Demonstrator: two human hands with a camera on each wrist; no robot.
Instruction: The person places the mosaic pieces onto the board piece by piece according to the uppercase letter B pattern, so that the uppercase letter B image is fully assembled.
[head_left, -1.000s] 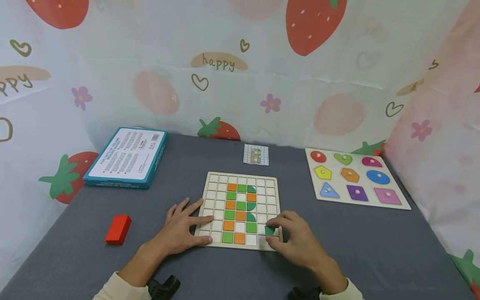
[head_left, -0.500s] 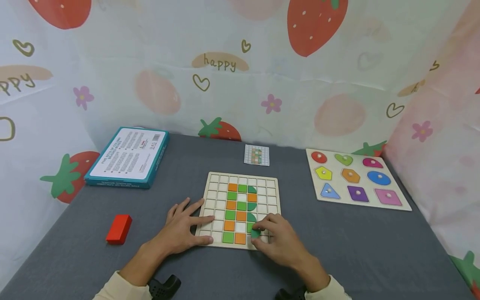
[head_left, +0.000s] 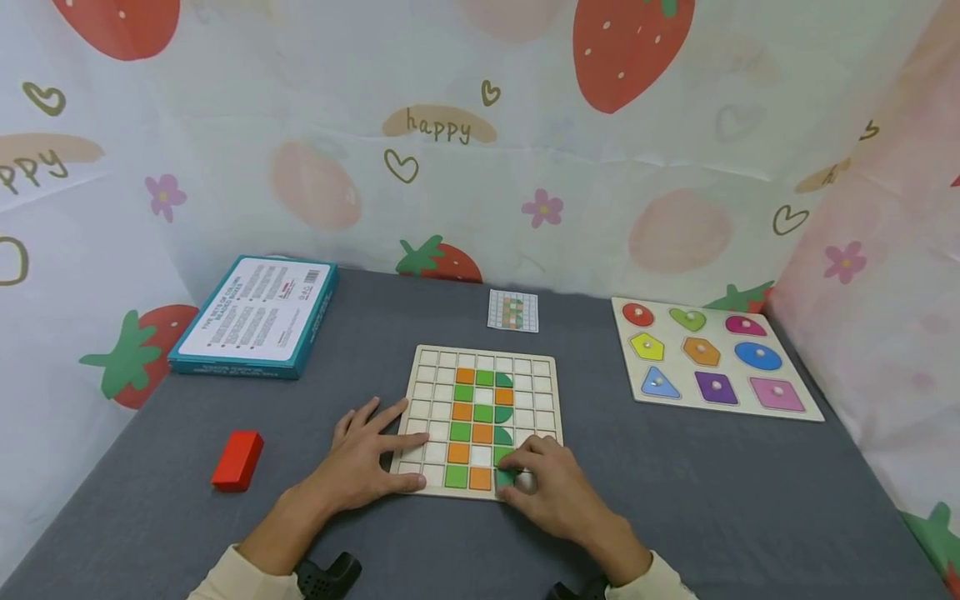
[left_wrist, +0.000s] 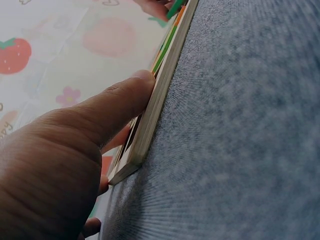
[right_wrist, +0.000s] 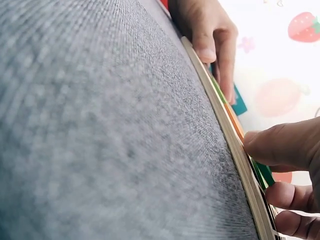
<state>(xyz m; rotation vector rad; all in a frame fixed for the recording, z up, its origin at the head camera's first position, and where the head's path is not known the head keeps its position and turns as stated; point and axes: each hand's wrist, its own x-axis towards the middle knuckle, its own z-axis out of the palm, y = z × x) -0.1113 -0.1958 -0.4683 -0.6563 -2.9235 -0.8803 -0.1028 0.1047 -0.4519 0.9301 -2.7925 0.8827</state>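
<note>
A pale wooden grid board (head_left: 542, 401) lies flat on the table, its middle columns set with orange, light green and dark green tiles. My left hand (head_left: 367, 462) rests on the board's left side with the fingers spread and the thumb at the near left corner. Between thumb and fingertips, my right hand (head_left: 555, 490) pinches a dark green tile (head_left: 505, 477) over the nearest row, beside an orange square (head_left: 480, 477). In the right wrist view this green tile (right_wrist: 265, 172) stands tilted at the board's surface, partly hidden by the fingers.
A small pattern card (head_left: 513, 311) lies behind the board. To the right is a shape puzzle board (head_left: 678, 394) with knobbed pieces. A teal box (head_left: 255, 308) sits at the back left, and a red block (head_left: 237, 460) lies left of my left hand.
My right hand has carried the dark green tile leftward from the board's right side to the nearest row, beside the orange square. My left hand has stayed in place.
</note>
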